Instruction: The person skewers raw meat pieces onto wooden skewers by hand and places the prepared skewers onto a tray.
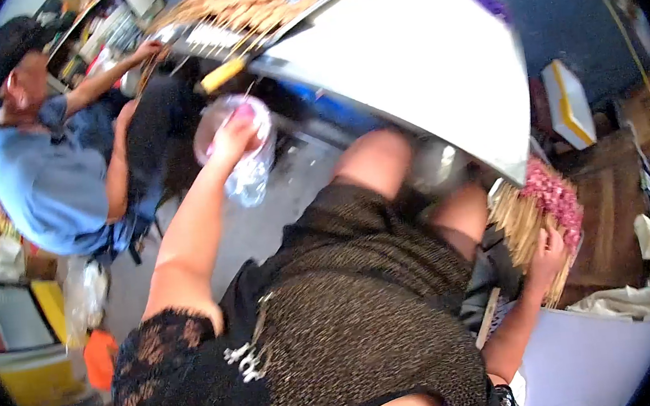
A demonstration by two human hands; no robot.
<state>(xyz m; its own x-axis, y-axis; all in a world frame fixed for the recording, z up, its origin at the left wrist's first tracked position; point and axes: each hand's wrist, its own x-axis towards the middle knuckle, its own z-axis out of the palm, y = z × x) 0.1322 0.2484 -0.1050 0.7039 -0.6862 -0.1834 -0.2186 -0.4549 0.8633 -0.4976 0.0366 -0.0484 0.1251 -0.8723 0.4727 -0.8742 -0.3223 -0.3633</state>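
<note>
My left hand [234,136] reaches over a clear plastic-lined bucket [203,140] on the floor. Its blurred fingers are curled at something pink [244,115] that I cannot make out. My right hand [548,255] is low at my right side, its fingers closed on the wooden sticks of skewers. Several such skewers [516,222] lie in a pile, sticks toward me, with small pink meat pieces [552,193] on their far ends. How many sticks the fingers hold is hidden.
A white tabletop [420,50] slants in front of my knees. Behind it, a metal tray [320,9] holds many browned skewers [249,5]; a yellow block-like object [223,75] sits below. At left, a seated person [52,168] handles thin sticks. A white-and-yellow box [568,104] stands right.
</note>
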